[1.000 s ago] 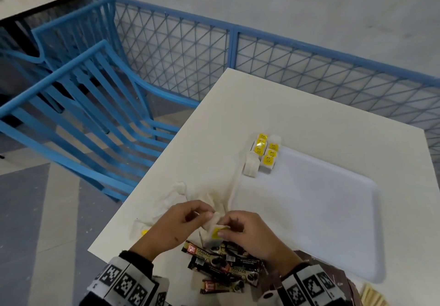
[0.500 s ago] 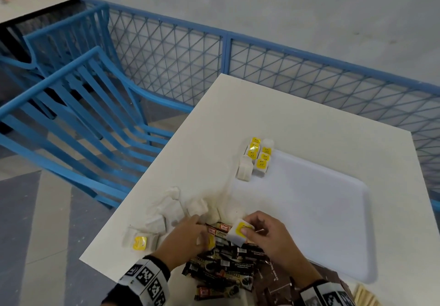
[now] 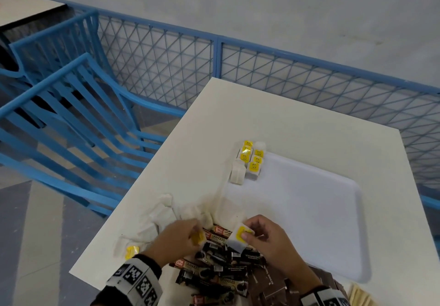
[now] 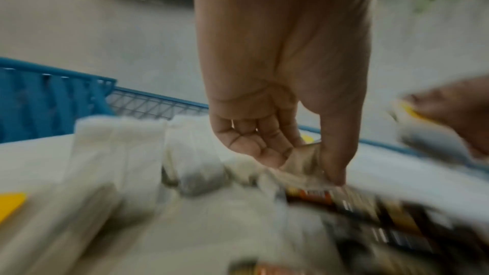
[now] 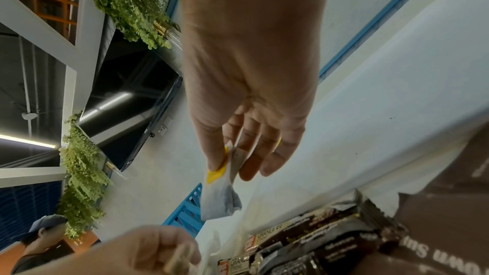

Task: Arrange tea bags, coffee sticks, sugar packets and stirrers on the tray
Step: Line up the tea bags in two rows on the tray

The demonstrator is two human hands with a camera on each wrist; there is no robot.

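Note:
My right hand [image 3: 245, 234] pinches a white tea bag [image 3: 237, 240] by its yellow tag, just above the pile of dark coffee sticks [image 3: 219, 263]. In the right wrist view the tea bag [image 5: 219, 198] hangs from thumb and fingers of my right hand [image 5: 230, 171]. My left hand [image 3: 196, 236] pinches another tea bag [image 4: 304, 160] at the pile's left edge; its yellow tag [image 3: 198, 238] shows. Several tagged tea bags [image 3: 252, 160] stand in rows at the far left corner of the white tray [image 3: 321, 222]. Loose tea bags [image 3: 164, 215] lie left of the tray.
Brown sugar packets [image 3: 273, 286] lie near the front edge under my right wrist. Wooden stirrers [image 3: 359, 296] poke in at the bottom right. A blue chair [image 3: 71, 115] and a blue mesh fence [image 3: 262, 72] border the white table [image 3: 285, 120].
My hands, joined on one tea bag a second ago, have drawn apart. The right hand now holds that bag alone, and the left hand has picked up another.

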